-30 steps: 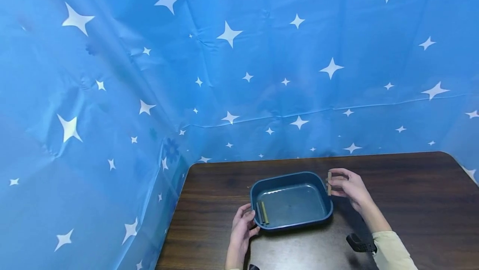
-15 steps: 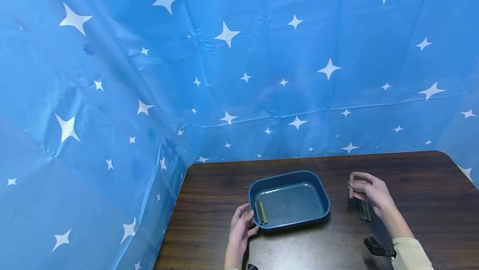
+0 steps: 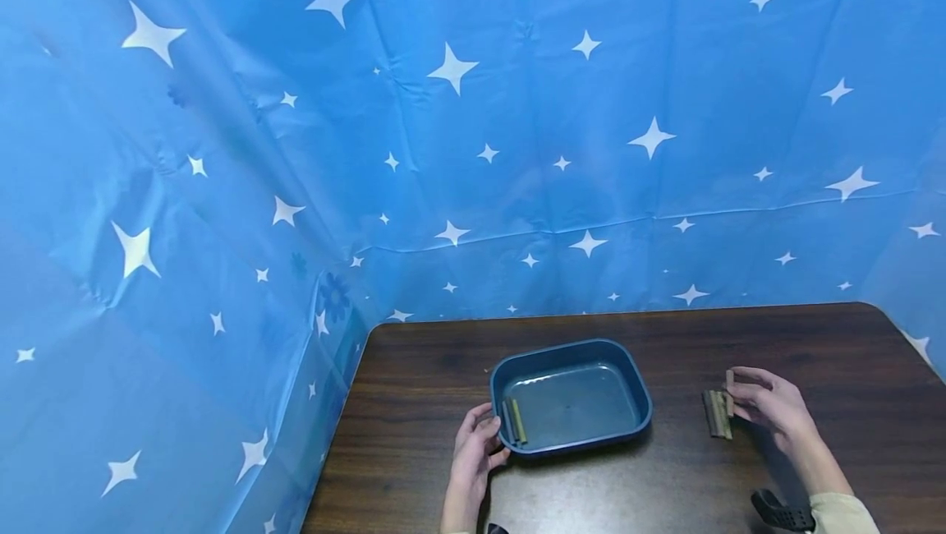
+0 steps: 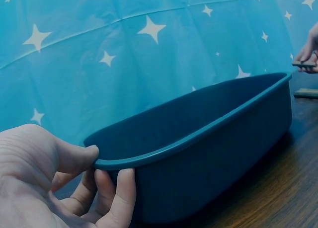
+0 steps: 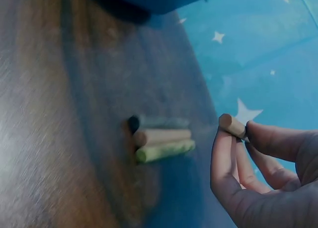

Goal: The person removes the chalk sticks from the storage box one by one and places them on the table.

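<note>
Curtain (image 3: 510, 189): hangs behind and to the left; blue with white stars. Table (image 3: 591, 489): extends beneath tray, hands and sticks; dark wood grain. Tray (image 3: 580, 402): sits left of the lying trio, long axis roughly left to right. Left hand (image 3: 475, 448): grips tray at near left corner, thumb over rim, fingers curled against outer wall, parted only by rim thickness. Right hand (image 3: 776, 409): pinches one stick between thumb and fingertips, closed to stick thickness.

Dark stick (image 5: 161, 122), tan stick (image 5: 166, 136), green stick (image 5: 166, 151): lie side by side on table, well apart from tray; near parallel, pointing from near edge toward far edge. Grey stick (image 3: 507, 421), yellow stick (image 3: 520, 421): lie inside tray along left wall, pointing likewise. Held stick (image 5: 233, 126): raised above table, just beside the trio; about level in left wrist view, long axis near to far in head view, one end face toward right wrist camera.
</note>
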The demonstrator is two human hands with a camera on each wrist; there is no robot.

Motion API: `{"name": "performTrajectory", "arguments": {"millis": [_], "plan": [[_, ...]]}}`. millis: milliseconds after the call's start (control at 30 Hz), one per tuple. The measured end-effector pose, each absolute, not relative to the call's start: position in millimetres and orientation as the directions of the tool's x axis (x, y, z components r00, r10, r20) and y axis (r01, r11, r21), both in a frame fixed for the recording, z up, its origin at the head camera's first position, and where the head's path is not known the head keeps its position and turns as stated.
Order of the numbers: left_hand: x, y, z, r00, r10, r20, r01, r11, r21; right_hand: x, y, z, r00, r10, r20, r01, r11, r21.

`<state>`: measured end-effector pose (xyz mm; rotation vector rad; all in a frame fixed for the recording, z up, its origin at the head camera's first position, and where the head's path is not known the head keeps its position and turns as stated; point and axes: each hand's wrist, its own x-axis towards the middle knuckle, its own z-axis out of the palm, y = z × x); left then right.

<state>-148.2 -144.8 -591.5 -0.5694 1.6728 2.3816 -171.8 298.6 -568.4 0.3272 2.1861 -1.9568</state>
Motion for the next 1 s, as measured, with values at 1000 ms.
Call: {"name": "performTrajectory", "arguments": {"millis": [1000], "plan": [[-147, -144, -592, -0.919, -0.082, -0.385, -0.335, -0.35, 0.875, -167, 285, -591, -0.952, 0.261, -0.157, 0.27, 0.484, -0.833]]}}
